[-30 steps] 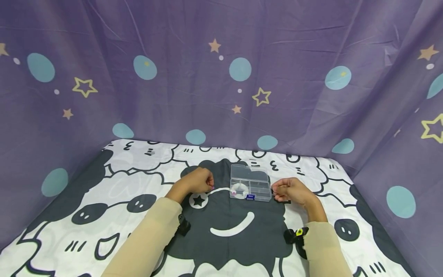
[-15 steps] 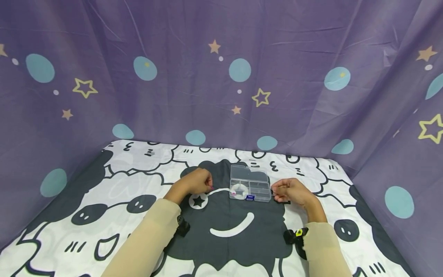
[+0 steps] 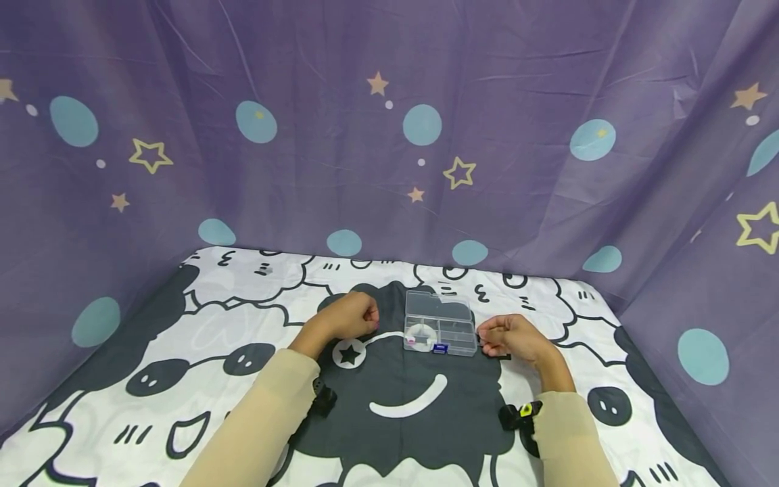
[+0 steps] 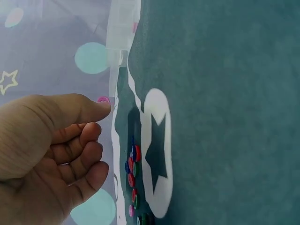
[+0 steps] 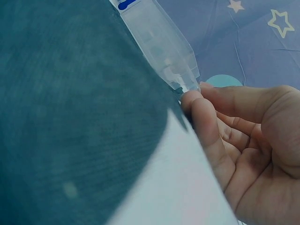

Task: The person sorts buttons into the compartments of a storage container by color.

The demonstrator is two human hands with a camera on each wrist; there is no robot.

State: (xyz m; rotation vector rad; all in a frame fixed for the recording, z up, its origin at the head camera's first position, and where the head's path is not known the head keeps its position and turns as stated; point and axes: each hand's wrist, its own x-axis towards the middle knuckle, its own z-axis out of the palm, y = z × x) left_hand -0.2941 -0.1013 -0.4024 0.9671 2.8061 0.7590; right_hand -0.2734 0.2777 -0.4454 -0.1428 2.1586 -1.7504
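Between thumb and fingers my left hand (image 3: 348,316) pinches a small pink button (image 4: 103,100), held a little above the cloth and left of the box. A clear plastic compartment box (image 3: 458,336) lies with its lid (image 3: 438,304) tipped back, away from me. Something small and pink (image 3: 410,340) shows in its front left compartment. My right hand (image 3: 514,336) holds the box's right end with thumb and index finger. Below my left hand, several red, blue, green and pink buttons (image 4: 132,168) lie on the cloth; the hand hides them in the head view.
A cloth (image 3: 402,399) printed with sheep faces covers the table, and a printed white circle shows through the box. A blue label (image 3: 440,347) sits on the box's front edge. Behind hangs a purple curtain (image 3: 341,176).
My left hand has risen slightly and shifted a little to the right with the pink button in its fingers. The right hand and the box have stayed in place.
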